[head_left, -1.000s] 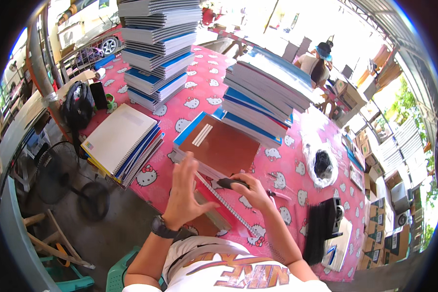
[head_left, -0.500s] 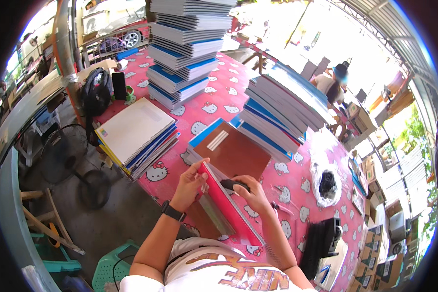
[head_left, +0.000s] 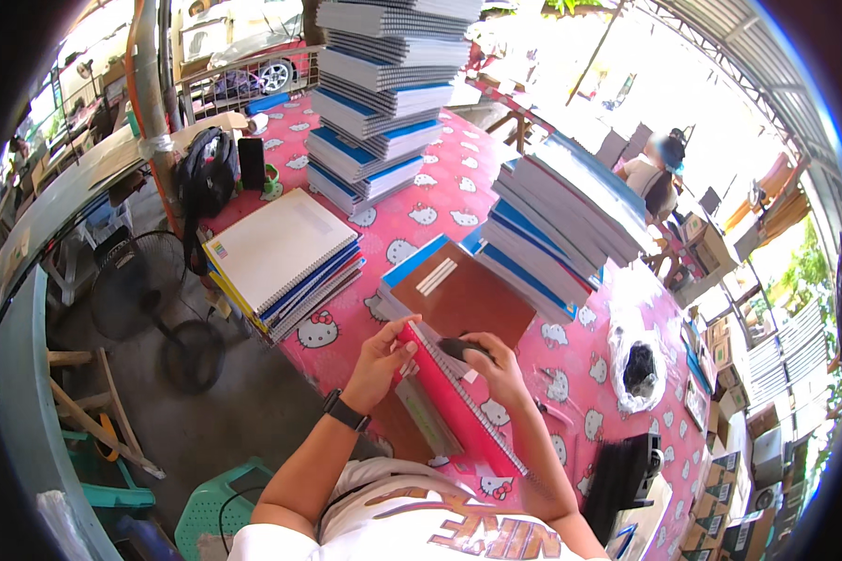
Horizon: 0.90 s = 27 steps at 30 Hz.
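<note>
A pinkish-red covered book [head_left: 463, 404] stands on its edge in front of me, its row of punched holes or coil upward. My left hand [head_left: 382, 363] pinches its far top corner. In my right hand [head_left: 498, 374] is a small black object [head_left: 458, 350], held against the far end of the bound edge; its kind is partly hidden by my fingers. A loose stretch of spiral coil [head_left: 537, 484] shows at the book's near end, by my right forearm. Just beyond lies a brown board [head_left: 477, 292] with white strips [head_left: 437, 277] on top of blue-edged books.
A tall stack of spiral notebooks [head_left: 384, 103] rises at the back; a leaning stack of books [head_left: 561, 224] stands right of it. Spiral notebooks [head_left: 285, 245] lie left. A plastic bag [head_left: 638, 365] and black coils [head_left: 616, 467] sit right. A fan [head_left: 145, 299] stands on the floor.
The whole view has shifted slightly, so everything sits a little further right and lower. My right hand has turned slightly with the black object; my left hand keeps its grip on the book.
</note>
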Available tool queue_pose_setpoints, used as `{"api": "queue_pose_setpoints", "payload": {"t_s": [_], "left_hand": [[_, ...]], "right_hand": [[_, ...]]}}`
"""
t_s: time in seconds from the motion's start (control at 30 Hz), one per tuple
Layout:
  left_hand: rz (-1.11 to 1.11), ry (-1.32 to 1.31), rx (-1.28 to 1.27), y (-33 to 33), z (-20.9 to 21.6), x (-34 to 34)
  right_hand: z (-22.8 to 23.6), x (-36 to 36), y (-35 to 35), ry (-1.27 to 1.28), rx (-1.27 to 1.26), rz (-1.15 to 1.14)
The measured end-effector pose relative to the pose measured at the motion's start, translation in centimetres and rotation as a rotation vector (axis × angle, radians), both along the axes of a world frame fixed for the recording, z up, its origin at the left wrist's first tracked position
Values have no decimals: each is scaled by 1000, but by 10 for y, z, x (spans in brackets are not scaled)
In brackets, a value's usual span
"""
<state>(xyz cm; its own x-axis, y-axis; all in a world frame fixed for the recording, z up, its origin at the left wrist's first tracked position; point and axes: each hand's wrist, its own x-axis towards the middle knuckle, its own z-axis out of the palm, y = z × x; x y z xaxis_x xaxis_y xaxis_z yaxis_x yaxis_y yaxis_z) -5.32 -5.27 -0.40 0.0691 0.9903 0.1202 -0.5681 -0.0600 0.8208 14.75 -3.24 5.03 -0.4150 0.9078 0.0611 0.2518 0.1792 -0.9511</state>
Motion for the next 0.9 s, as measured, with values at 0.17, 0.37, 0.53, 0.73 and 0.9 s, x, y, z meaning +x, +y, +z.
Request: {"api": "queue_pose_setpoints", "payload": {"t_s": [0.17,0.37,0.53,0.73,0.9], "left_hand": [[-61,-17,20,-5,15,6],[-78,3,-17,-12,26,9],[-38,290,278,-19,43,13],[-11,429,351,-25,52,13],[-64,361,312,-26,63,20]], "right_hand": [[-1,-2,-2,-48,115,48],[16,-2,-18,405,43,174],[22,4,-28,149,117,67],[-7,36,-24,-299,270,-210],[-36,99,-60,-734,302,-439]]}}
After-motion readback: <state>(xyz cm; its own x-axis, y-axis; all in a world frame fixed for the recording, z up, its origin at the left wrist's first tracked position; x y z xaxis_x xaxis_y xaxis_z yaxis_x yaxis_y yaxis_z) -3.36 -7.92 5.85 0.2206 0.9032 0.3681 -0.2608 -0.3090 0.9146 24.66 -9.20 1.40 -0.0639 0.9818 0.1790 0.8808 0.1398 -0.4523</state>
